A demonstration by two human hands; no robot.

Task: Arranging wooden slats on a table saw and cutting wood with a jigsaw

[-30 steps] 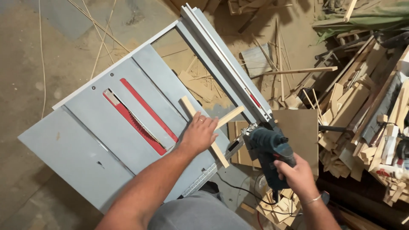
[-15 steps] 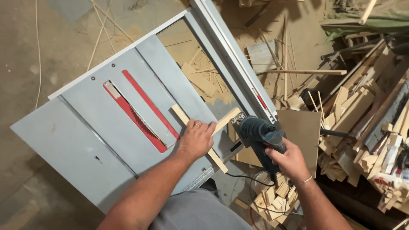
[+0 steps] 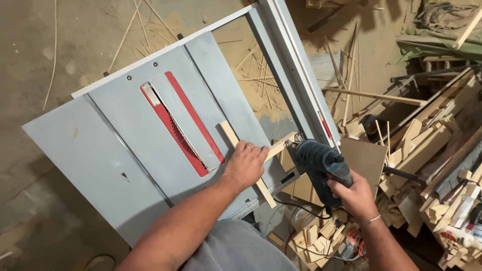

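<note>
Grey shirt (image 3: 236, 248): bottom edge, nearest the camera.

Right hand (image 3: 357, 194): clenched round the grip of the drill, wrist wearing a thin bracelet.

Drill (image 3: 321, 163): dark teal, corded, held off the desk's right edge; nose pointing at the end of the short strip.

Left hand (image 3: 246, 163): flat, palm down, pressing the long strip onto the desk; ring on one finger.

Long strip (image 3: 228, 133): pale wood, lying on the desk, running from near the red insert out past the near edge.

Short strip (image 3: 281, 144): pale wood, crossing the long strip under the fingers, its free end overhanging the desk toward the drill.

Desk (image 3: 100, 150): grey saw table with red insert (image 3: 173, 125) round the blade slot; rail (image 3: 291, 75) along the far right side.

Offcuts (image 3: 427, 150): heap of wood pieces, right of the desk.

Floor (image 3: 60, 40): sawdust and thin slivers beyond the desk.
</note>
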